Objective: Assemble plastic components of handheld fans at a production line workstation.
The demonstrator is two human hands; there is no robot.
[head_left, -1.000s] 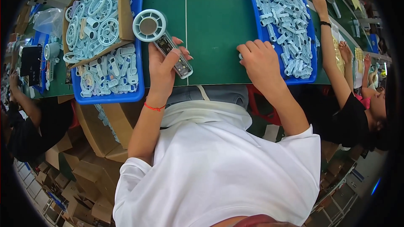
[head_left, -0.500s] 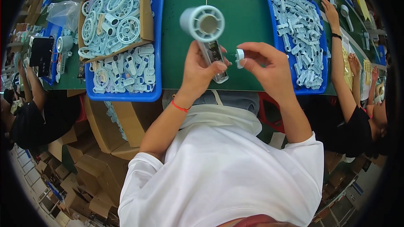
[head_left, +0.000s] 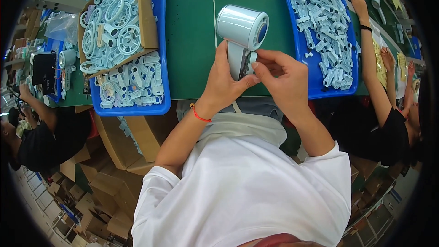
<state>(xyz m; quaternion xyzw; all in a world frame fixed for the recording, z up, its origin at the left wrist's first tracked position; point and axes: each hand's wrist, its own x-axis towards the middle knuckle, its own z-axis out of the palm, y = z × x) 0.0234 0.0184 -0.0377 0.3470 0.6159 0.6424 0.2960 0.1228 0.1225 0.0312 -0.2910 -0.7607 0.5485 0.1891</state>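
A pale blue handheld fan (head_left: 238,25) with a thick round barrel stands above the green table, tilted so that its barrel end faces right. My left hand (head_left: 224,77) is closed round its handle from the left, the thumb lying across the lower part. At the handle's right side, a small pale blue plastic piece (head_left: 252,60) is pinched between the thumb and fingers of my right hand (head_left: 284,74). The piece touches the side of the handle where a dark opening shows. My fingers partly hide where the two meet.
At the left, a blue tray (head_left: 163,87) holds pale plastic parts and a cardboard box (head_left: 148,18) full of rings and covers. Another blue tray (head_left: 315,92) with many small parts is at the right. Co-workers' arms (head_left: 368,59) reach in at both sides.
The fan has turned so its barrel end now faces right instead of toward me. My right hand has brought the small piece from beside the handle up against it.
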